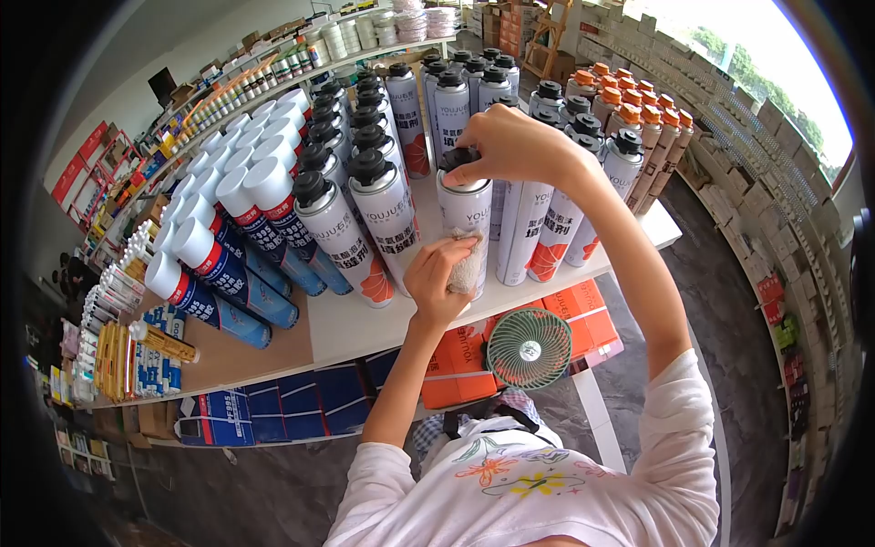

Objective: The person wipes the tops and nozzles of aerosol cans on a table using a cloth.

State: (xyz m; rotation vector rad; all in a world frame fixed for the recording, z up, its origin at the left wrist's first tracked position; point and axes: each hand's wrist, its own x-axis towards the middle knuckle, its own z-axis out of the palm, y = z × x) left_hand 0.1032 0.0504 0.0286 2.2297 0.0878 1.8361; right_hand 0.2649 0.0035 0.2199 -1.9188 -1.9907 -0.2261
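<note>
A white spray foam can with a black top stands at the front of the table. My right hand grips it by the black top from above, fingers curled round. Lower down, my left hand is closed on a beige cloth and presses it against the can's side. The cloth hides part of the can's print. Similar foam cans stand close on both sides, one to the left and another to the right.
Blue cans with white caps fill the table's left. Brown cans with orange caps stand at the right end. Below the edge are orange boxes, blue boxes and a green fan. Stocked shelves line the right wall.
</note>
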